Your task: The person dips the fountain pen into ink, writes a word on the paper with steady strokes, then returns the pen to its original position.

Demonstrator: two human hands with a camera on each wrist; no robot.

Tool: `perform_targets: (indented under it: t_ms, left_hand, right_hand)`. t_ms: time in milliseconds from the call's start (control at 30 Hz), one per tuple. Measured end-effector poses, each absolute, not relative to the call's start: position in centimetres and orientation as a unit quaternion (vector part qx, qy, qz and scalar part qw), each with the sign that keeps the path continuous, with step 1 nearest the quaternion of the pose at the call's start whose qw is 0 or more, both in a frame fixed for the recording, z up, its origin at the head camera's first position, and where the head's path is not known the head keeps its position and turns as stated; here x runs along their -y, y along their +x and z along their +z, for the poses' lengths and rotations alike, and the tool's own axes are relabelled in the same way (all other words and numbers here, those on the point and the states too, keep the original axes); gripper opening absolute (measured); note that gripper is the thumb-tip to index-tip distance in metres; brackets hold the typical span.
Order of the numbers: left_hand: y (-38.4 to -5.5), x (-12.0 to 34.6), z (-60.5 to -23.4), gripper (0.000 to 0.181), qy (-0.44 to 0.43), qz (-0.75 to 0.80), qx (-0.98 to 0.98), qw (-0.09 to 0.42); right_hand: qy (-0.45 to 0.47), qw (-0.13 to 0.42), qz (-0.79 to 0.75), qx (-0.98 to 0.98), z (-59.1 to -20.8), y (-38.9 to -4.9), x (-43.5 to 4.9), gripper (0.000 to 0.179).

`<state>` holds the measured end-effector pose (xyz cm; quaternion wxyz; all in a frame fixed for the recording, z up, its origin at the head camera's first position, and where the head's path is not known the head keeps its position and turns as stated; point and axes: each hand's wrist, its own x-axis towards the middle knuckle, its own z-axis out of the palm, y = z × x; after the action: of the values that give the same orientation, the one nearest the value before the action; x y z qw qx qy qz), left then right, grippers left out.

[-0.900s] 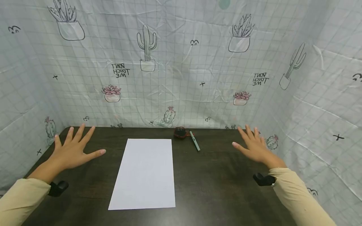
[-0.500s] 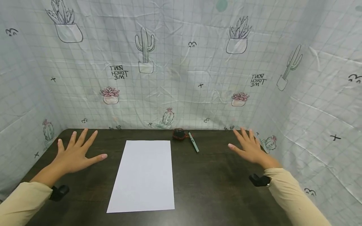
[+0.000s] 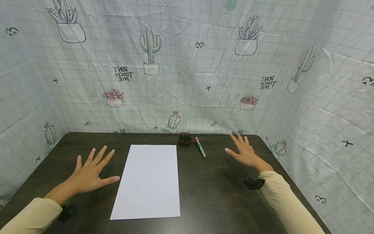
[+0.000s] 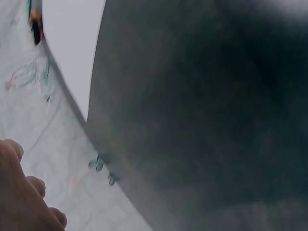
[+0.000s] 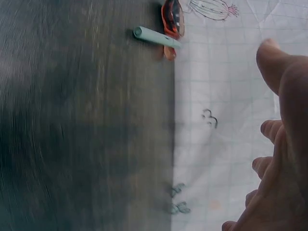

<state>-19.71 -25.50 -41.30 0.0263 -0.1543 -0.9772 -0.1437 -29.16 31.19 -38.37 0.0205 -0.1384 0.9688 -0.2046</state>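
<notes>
A blank white sheet of paper [image 3: 149, 182] lies on the dark table, left of the middle. My left hand [image 3: 87, 175] hovers beside its left edge, fingers spread, the thumb tip close to the paper. My right hand [image 3: 245, 155], also spread and holding nothing, is over the table's right side. Between the hands, at the back, lies a pale green pen [image 3: 200, 147], nearest to the right hand. Its left neighbour is a small dark, rounded thing with an orange-red rim [image 3: 185, 138]. In the right wrist view the pen [image 5: 155, 36] overlaps that thing's orange tab.
A white grid-patterned cloth [image 3: 187, 81] with cactus drawings hangs behind the dark table [image 3: 210, 198] and along both sides. The table's back edge runs just behind the pen. Each wrist carries a black strap-on camera.
Both hands have moved inward, the left one right and toward the front of the table, the right one leftward. The paper, the pen and the dark rounded thing have stayed put.
</notes>
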Motion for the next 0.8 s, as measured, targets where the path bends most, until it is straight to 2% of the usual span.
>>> perform_targets:
  t_ms: [400,667,800]
  left_hand:
    - [-17.5,23.3,-45.6,0.101,-0.187,-0.169,0.968,0.004]
    - [-16.6,22.2,-46.1,0.1,-0.192,-0.177,0.963,-0.068]
    - [-16.4,22.2,-46.5,0.096,-0.2,-0.191,0.958,-0.077]
  right_hand:
    - [-0.168,0.037,-0.272,-0.947,-41.0,-30.9,-26.9,0.085]
    - [-0.173,0.042,-0.299,-0.938,-42.9,-32.3,-24.4,0.082]
    - [-0.157,0.045,-0.313,-0.935,-44.2,-33.0,-23.6,0.083]
